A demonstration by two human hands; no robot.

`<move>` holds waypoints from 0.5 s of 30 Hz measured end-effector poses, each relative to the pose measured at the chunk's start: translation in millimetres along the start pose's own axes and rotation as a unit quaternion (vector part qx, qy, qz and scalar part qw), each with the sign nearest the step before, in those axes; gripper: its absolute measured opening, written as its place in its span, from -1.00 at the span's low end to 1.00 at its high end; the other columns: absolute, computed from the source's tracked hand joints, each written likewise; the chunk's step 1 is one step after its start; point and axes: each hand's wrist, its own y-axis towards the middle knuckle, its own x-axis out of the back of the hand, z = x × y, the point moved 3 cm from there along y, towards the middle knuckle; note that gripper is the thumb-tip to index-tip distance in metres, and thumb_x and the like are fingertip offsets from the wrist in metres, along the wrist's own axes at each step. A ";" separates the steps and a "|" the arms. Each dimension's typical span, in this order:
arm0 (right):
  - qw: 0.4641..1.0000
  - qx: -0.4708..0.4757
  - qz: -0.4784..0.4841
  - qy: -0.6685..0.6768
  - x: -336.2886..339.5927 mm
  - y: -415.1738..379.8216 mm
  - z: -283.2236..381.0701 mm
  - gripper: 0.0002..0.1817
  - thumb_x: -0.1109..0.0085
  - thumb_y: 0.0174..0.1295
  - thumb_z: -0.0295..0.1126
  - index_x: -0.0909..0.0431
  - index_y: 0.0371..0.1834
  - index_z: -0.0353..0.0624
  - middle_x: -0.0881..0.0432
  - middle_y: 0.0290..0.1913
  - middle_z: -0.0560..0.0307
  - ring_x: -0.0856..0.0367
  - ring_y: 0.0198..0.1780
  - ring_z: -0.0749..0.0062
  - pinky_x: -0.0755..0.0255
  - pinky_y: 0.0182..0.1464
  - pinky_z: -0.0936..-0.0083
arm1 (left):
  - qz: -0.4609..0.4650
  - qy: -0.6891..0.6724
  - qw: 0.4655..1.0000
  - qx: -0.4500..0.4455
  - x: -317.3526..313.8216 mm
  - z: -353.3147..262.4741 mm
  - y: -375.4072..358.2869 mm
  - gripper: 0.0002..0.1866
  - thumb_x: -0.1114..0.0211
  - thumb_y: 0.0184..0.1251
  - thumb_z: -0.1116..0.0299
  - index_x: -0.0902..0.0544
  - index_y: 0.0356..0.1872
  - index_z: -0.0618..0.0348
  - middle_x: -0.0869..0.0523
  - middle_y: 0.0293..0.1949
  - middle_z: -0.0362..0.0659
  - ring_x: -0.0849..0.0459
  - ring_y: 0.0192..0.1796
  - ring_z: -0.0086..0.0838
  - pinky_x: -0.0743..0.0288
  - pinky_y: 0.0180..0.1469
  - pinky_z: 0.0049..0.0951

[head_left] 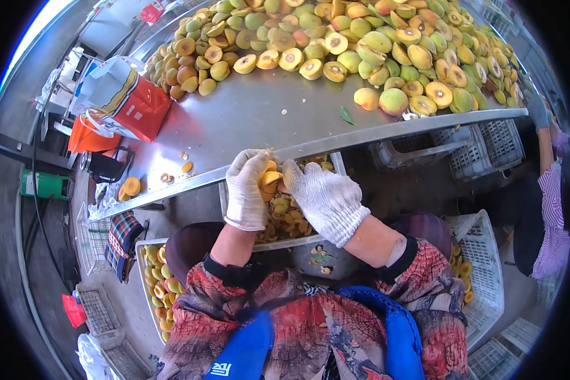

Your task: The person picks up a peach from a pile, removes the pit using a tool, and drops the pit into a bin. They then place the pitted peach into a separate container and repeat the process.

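Observation:
My left hand [248, 190], in a white knit glove, is closed around a peach half [270, 180] with yellow-orange flesh, just past the table's near edge. Close on its right is my right hand [326, 197], gloved too, with the fingers curled in against the fruit. Whatever sits between those right fingertips is hidden. Directly below both hands, a crate [288, 243] holds yellowish fruit pieces and scraps. On the metal table [247, 117] in front lies a large heap of whole and halved peaches [377, 47], several with pits showing.
A red and white bag [133, 101] stands on the table's left, near loose peach halves [131, 186]. Crates of fruit flank me at left [158, 285] and right [481, 278]. White crates [487, 149] sit beneath the table. Another person's sleeve [550, 215] shows at far right.

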 end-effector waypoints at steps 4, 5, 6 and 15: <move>0.996 -0.024 0.008 -0.081 -12.4 -5.2 -6.9 -0.53 0.01 0.30 0.01 -0.35 0.22 0.12 -0.52 -0.48 0.08 -0.63 -0.57 0.17 -0.47 -0.65 0.27 | -0.048 -0.041 0.998 -0.006 34.6 -2.4 9.7 -0.87 -0.23 0.28 0.37 -0.59 -0.31 0.22 -0.64 -0.39 -0.09 -0.65 -0.38 -0.39 -0.57 -0.35 -0.42; 0.997 -0.022 0.025 -0.072 -13.4 -6.0 -6.1 -0.54 0.02 0.31 -0.02 -0.34 0.24 0.14 -0.52 -0.48 0.08 -0.63 -0.57 0.17 -0.47 -0.65 0.27 | -0.042 -0.098 0.994 0.030 41.1 1.1 9.8 -0.87 -0.23 0.29 0.36 -0.59 -0.31 0.21 -0.64 -0.39 -0.09 -0.65 -0.37 -0.39 -0.57 -0.34 -0.43; 0.997 -0.020 0.043 -0.065 -14.4 -7.0 -4.4 -0.54 0.02 0.32 -0.05 -0.33 0.26 0.16 -0.52 -0.47 0.08 -0.64 -0.56 0.16 -0.48 -0.65 0.27 | -0.035 -0.154 0.985 0.064 46.5 2.9 8.8 -0.86 -0.23 0.29 0.35 -0.59 -0.30 0.21 -0.64 -0.39 -0.09 -0.65 -0.37 -0.38 -0.57 -0.33 -0.44; 0.979 -0.084 0.140 0.119 -56.8 -10.9 -15.4 -0.70 0.18 0.40 -0.30 -0.46 0.01 -0.22 -0.69 -0.34 -0.03 -0.71 -0.39 0.09 -0.61 -0.37 0.17 | -0.020 0.306 0.929 -0.209 73.4 -17.7 -42.3 -0.85 -0.35 0.21 0.34 -0.68 -0.27 0.18 -0.68 -0.35 -0.16 -0.65 -0.29 -0.46 -0.54 -0.20 -0.46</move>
